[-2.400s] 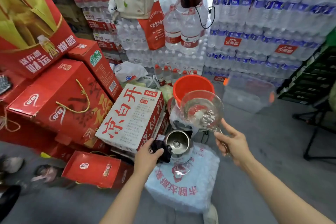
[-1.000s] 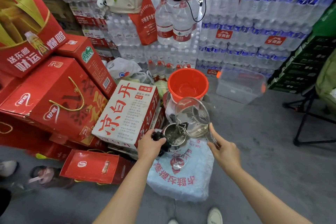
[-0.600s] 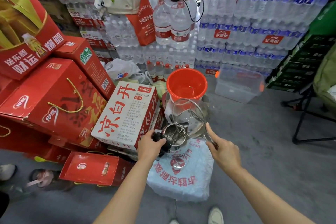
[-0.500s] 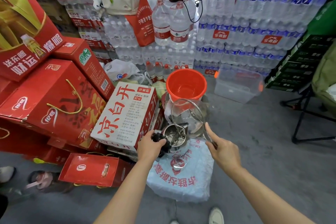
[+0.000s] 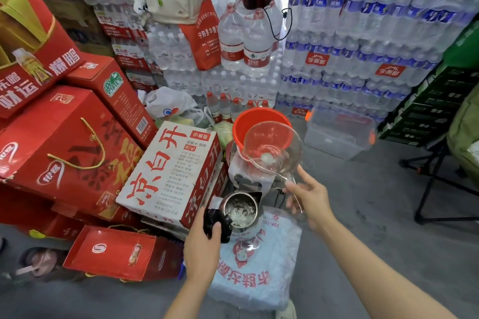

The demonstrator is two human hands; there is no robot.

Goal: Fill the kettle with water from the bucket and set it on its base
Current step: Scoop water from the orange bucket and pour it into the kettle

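Observation:
A steel kettle point(image 5: 241, 211) with its lid open stands on a shrink-wrapped pack of bottles point(image 5: 255, 267); water glints inside it. My left hand point(image 5: 203, 246) grips its black handle point(image 5: 217, 224). My right hand point(image 5: 309, 197) holds the handle of a clear plastic ladle point(image 5: 272, 149), raised level between the kettle and the orange bucket point(image 5: 250, 122). The bucket stands on the floor just behind the kettle. The kettle's base is hidden from me.
Red gift boxes point(image 5: 64, 153) and a white carton point(image 5: 173, 176) crowd the left side. Stacked bottled-water packs point(image 5: 363, 41) wall off the back. A clear storage bin point(image 5: 339, 132) sits right of the bucket, and a black stand point(image 5: 438, 189) is at the far right.
The ladle was tipped over the kettle, pouring water in. It has since lifted away and back toward the bucket. My left hand has stayed on the kettle's handle.

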